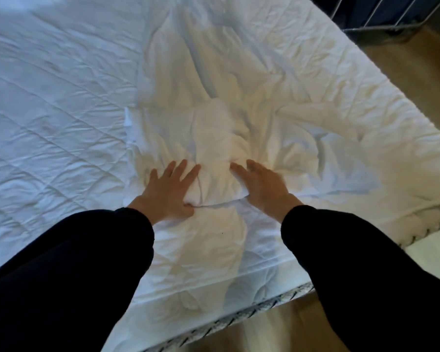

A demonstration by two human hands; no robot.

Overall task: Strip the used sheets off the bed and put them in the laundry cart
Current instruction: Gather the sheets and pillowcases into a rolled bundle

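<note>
Sheet (214,138): white, crumpled into a bundle on the bed (48,97), lying between the two hands.
Left hand (167,191): fingers straight and spread, pressing the sheet's left side.
Right hand (263,189): fingers straight, flat against the sheet's right side.
Laundry cart (374,13): well apart from the sheet, past the bed corner.

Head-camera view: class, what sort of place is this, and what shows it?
Likely a bedroom, perhaps a hotel room: a bed with quilted mattress cover, a crumpled white sheet on it, and a wire laundry cart nearby.
</note>
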